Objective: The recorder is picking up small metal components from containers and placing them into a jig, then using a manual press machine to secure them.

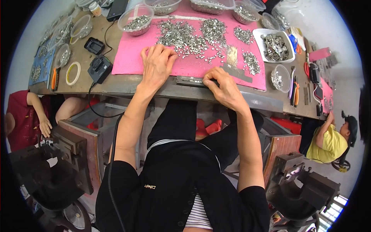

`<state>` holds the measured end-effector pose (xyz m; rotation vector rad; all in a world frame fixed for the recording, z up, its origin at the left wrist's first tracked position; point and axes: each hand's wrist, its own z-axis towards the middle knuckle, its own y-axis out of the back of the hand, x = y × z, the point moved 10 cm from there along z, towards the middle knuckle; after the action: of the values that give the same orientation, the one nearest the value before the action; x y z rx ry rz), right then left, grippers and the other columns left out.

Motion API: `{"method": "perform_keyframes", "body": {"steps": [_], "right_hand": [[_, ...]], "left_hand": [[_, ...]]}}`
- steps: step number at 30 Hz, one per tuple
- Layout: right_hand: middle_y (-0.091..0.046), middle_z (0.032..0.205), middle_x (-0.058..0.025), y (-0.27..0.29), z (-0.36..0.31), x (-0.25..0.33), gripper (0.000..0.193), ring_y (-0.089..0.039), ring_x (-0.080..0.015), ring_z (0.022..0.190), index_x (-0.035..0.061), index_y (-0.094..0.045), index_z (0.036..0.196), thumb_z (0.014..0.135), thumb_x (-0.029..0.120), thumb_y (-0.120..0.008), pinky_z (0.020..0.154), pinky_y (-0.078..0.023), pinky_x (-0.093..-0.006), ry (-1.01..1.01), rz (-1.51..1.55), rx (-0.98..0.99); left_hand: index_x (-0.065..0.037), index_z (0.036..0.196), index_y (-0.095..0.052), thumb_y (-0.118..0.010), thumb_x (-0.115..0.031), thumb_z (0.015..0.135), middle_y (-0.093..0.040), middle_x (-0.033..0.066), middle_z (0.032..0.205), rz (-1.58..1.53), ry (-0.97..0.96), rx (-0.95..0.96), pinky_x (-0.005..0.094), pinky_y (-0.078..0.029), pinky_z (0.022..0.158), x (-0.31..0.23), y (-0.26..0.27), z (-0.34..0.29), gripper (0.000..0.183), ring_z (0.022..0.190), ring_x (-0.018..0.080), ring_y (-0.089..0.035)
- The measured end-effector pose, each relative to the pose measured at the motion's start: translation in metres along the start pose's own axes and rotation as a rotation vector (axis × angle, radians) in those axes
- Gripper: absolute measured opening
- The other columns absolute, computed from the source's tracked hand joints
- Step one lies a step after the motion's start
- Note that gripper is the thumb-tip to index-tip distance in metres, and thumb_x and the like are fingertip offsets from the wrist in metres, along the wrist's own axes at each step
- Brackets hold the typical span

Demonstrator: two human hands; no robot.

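My left hand [157, 65] rests low over the pink mat [127, 58], at the near left edge of a big pile of small silvery metal pieces [181, 36]. Its fingers are curled with thumb and index close together; whatever is between them is hidden. A narrow dark metal bar [189, 81] lies along the table's front edge, with a row of small shiny pieces along its top. Over the right end of that bar, my right hand [225, 88] is closed, thumb and fingers gripping it. The fingers hide that end.
Clear plastic tubs [135, 23] of metal pieces line the mat's far side. At right stand a white tray [273, 45] of parts, a small tub [280, 78] and pliers [296, 92]. A black charger [100, 69] with cable sits left. Co-workers sit on both sides, near bench presses.
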<state>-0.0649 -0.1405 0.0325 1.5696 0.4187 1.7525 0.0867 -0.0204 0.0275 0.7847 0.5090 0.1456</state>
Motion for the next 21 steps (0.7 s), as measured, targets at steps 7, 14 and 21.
{"method": "perform_keyframes", "body": {"steps": [7, 14, 21], "right_hand": [[-0.064, 0.094, -0.0143, -0.002, 0.008, 0.001, 0.012, -0.061, -0.0315, 0.093, -0.0022, -0.062, 0.094, 0.093, 0.009, -0.064, 0.084, -0.047, -0.0408, -0.048, -0.056, 0.068], [-0.065, 0.083, -0.0144, 0.014, 0.007, -0.016, 0.014, -0.062, -0.0341, 0.081, -0.0006, -0.066, 0.087, 0.09, 0.012, -0.07, 0.075, -0.049, -0.0446, -0.213, 0.138, -0.135], [-0.067, 0.083, -0.013, 0.018, 0.03, -0.032, 0.018, -0.065, -0.0331, 0.083, 0.0036, -0.069, 0.086, 0.086, 0.02, -0.075, 0.079, -0.047, -0.0455, -0.09, -0.403, -0.308]], "left_hand": [[-0.011, 0.091, -0.074, -0.076, -0.016, 0.085, -0.062, 0.0034, 0.092, -0.08, -0.03, -0.006, 0.0459, -0.035, 0.099, -0.002, 0.007, -0.002, 0.008, 0.093, 0.0239, -0.058], [-0.007, 0.091, -0.068, -0.071, -0.009, 0.087, -0.062, 0.0071, 0.084, -0.313, 0.114, 0.041, 0.0433, -0.042, 0.087, -0.002, 0.006, -0.009, 0.005, 0.084, 0.0275, -0.06], [-0.003, 0.097, -0.064, -0.065, -0.006, 0.092, -0.063, 0.0104, 0.087, -0.574, 0.038, 0.155, 0.0389, -0.045, 0.084, -0.074, -0.013, -0.019, 0.006, 0.085, 0.0293, -0.06]]}}
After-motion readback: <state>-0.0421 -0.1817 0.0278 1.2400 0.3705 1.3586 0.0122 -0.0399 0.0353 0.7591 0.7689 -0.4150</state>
